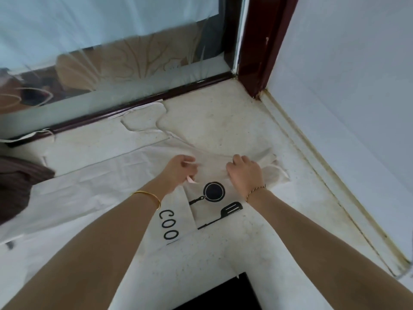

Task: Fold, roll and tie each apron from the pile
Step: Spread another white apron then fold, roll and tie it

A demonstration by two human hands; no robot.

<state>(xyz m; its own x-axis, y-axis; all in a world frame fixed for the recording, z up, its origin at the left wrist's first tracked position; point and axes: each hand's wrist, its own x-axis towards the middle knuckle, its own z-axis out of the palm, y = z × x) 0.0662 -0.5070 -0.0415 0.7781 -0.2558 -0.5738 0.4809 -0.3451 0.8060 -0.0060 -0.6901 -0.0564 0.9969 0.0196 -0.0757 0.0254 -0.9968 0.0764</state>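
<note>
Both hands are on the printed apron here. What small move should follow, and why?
Probably draw the gathered edge toward the body to lay a fold. The left hand and right hand each have a grip on bunched cloth of the apron, which lies spread and wrinkled on the counter, not yet rolled.

Bare table [223,121] lies open beyond the apron [93,175], up to the window frame [138,101]. The wall [348,97] closes the right side; a dark cloth [15,186] crowds the left edge.
</note>
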